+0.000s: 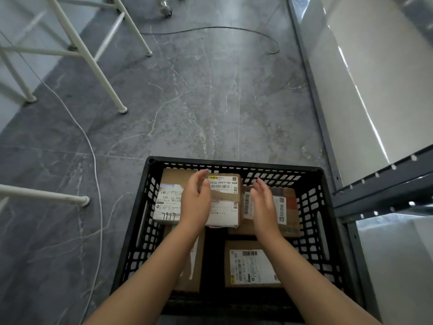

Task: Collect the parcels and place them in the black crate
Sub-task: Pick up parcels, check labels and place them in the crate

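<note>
A: So, what lies around the black crate [234,163]?
B: Grey stone floor [199,102] under it, a metal rack [375,188] just to its right, and white table legs [89,57] well off to its left.
A: And inside the crate?
B: Five parcels [250,266], all labelled cardboard boxes. Three sit along the crate's far wall and two nearer its front.
A: What about the hands?
B: The left hand [196,200] and right hand [263,207] hover inside the crate on either side of the middle parcel [225,198] at the far wall. Their fingers are straight, loosely together, and grip nothing. Whether the left palm touches that parcel, I can't tell.
</note>
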Action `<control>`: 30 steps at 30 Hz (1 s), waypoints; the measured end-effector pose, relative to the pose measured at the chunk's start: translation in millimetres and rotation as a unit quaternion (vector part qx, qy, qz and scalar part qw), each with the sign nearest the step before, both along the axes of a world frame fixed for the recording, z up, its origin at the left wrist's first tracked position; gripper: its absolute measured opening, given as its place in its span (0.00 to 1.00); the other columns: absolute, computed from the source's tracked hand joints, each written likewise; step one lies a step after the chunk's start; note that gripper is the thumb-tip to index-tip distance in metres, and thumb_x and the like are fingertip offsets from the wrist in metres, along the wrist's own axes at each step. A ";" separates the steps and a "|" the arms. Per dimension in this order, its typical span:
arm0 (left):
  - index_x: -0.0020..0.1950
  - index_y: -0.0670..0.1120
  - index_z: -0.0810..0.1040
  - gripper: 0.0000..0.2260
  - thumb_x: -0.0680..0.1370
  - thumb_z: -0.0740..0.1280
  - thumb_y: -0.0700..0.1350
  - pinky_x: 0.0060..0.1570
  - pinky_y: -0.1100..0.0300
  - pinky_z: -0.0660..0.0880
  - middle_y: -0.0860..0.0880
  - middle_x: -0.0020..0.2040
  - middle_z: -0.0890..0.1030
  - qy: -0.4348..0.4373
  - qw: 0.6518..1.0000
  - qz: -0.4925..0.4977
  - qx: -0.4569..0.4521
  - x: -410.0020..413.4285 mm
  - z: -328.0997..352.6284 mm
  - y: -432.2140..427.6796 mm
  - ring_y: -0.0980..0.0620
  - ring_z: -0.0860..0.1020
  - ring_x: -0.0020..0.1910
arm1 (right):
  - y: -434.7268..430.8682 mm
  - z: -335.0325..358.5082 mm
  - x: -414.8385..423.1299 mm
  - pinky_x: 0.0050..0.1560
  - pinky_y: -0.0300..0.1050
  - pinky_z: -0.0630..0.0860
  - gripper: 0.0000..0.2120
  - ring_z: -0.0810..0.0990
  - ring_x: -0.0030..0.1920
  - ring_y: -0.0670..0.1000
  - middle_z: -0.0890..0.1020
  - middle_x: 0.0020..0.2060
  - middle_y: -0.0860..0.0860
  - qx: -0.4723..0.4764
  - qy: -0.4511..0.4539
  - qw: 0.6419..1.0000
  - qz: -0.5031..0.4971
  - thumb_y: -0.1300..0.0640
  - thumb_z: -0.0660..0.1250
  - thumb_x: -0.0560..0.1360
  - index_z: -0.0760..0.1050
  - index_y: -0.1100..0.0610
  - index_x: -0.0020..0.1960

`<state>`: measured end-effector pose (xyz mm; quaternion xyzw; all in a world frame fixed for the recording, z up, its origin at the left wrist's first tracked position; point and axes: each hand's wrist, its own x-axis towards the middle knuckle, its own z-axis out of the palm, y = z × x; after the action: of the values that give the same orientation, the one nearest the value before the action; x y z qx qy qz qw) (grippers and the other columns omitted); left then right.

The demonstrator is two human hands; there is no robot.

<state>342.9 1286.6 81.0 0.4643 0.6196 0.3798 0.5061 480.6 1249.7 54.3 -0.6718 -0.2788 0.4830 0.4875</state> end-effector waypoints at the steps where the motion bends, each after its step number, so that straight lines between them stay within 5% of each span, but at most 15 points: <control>1: 0.61 0.53 0.74 0.11 0.81 0.59 0.43 0.56 0.64 0.72 0.58 0.58 0.78 -0.018 1.000 -0.005 0.002 0.2 15.8 0.1 0.63 0.75 0.56 | -1.8 17.3 1.0 0.48 0.28 0.66 0.20 0.68 0.62 0.40 0.69 0.69 0.46 0.011 0.000 1.000 0.000 0.54 0.57 0.80 0.63 0.48 0.71; 4: 0.53 0.55 0.76 0.11 0.80 0.61 0.39 0.55 0.64 0.76 0.57 0.52 0.81 -0.043 0.997 -0.052 0.023 0.7 87.1 1.0 0.60 0.78 0.54 | -0.8 94.3 0.3 0.46 0.24 0.71 0.16 0.73 0.57 0.34 0.75 0.63 0.46 0.043 -0.006 0.999 0.027 0.60 0.59 0.79 0.68 0.49 0.66; 9: 0.51 0.56 0.77 0.11 0.80 0.62 0.39 0.50 0.72 0.74 0.56 0.50 0.82 -0.067 0.988 -0.113 0.077 -8.7 252.5 12.0 0.63 0.79 0.51 | 16.0 270.7 -7.1 0.58 0.30 0.72 0.14 0.76 0.59 0.38 0.79 0.57 0.43 0.102 -0.035 0.989 0.101 0.61 0.61 0.78 0.72 0.49 0.61; 15: 0.52 0.52 0.78 0.10 0.79 0.64 0.38 0.54 0.63 0.77 0.52 0.49 0.83 -0.097 0.979 -0.126 0.128 -39.4 456.0 4.9 0.55 0.81 0.52 | 10.5 484.8 -20.3 0.55 0.37 0.76 0.14 0.80 0.56 0.46 0.83 0.53 0.48 0.134 -0.025 0.979 0.150 0.55 0.64 0.74 0.75 0.52 0.59; 19: 0.53 0.47 0.78 0.08 0.78 0.64 0.36 0.51 0.65 0.76 0.50 0.47 0.83 -0.113 0.971 -0.138 0.159 -67.6 579.7 1.0 0.55 0.80 0.49 | 8.0 604.8 -35.8 0.50 0.36 0.76 0.12 0.82 0.53 0.47 0.83 0.52 0.51 0.154 -0.038 0.974 0.162 0.64 0.64 0.76 0.75 0.53 0.58; 24: 0.53 0.45 0.79 0.07 0.78 0.64 0.36 0.47 0.70 0.75 0.50 0.46 0.83 -0.111 0.963 -0.118 0.216 -125.9 704.3 -1.6 0.59 0.81 0.47 | 13.4 729.5 -79.8 0.47 0.33 0.75 0.12 0.82 0.48 0.47 0.83 0.49 0.50 0.211 -0.053 0.958 0.185 0.65 0.64 0.76 0.75 0.51 0.54; 30: 0.50 0.48 0.79 0.08 0.79 0.64 0.36 0.50 0.62 0.77 0.49 0.46 0.83 -0.083 0.959 -0.023 0.268 -192.9 781.3 -32.2 0.52 0.81 0.47 | 3.5 811.8 -147.0 0.42 0.29 0.74 0.11 0.81 0.42 0.43 0.82 0.45 0.49 0.281 -0.032 0.930 0.236 0.66 0.64 0.76 0.75 0.52 0.52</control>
<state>149.9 1254.5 862.3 0.5643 0.4399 0.5573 0.4212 333.6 1253.3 866.0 -0.4373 -0.5694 0.4639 0.5190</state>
